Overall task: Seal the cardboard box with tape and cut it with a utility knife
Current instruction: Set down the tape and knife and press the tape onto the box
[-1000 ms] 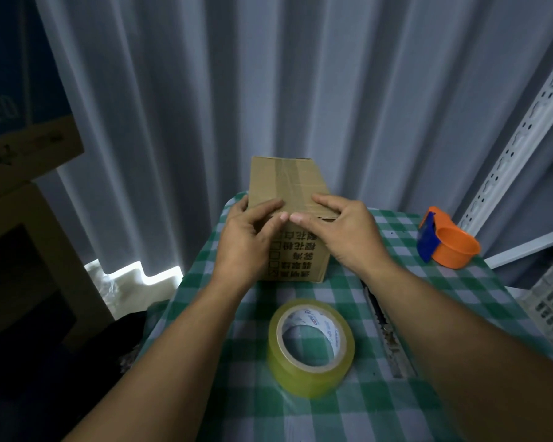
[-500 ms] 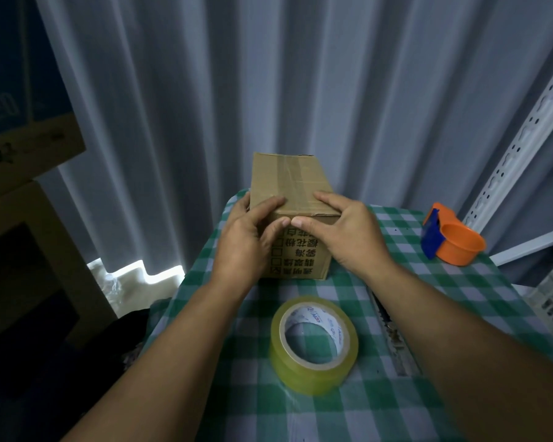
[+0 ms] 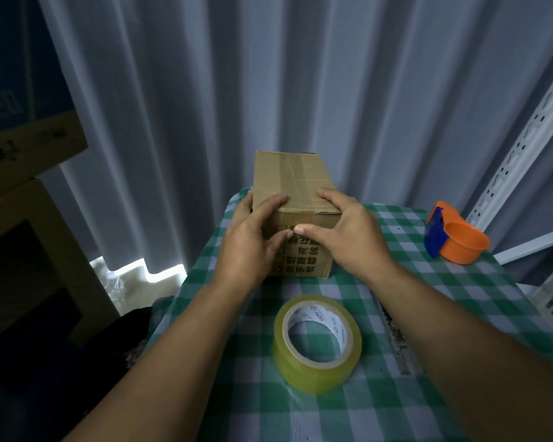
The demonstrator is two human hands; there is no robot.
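Pale curtains hang behind the tabletop (image 3: 396,314), which wears a green checked cloth. My left hand (image 3: 253,244) and right hand (image 3: 348,237) both clasp the cardboard box (image 3: 291,183) at its near top edge, fingers curled over the closed flaps and thumbs pressed against the printed front, their tips almost meeting; neither hand carries anything else. Old tape already runs along the top seam. Just below my wrists, between my forearms, the tape roll (image 3: 318,342) lies flat on the cloth, and well off beyond my right hand sits an orange and blue tape dispenser (image 3: 454,234). I can see no utility knife. Sealing proper, I judge, has not yet begun. Risks from here: if I release one hand to fetch the roll, the flaps may spring up, and the box, standing near the far edge, could slide toward the curtain under a push. Both arms reach straight forward, wrists level, palms turned inward toward each other.
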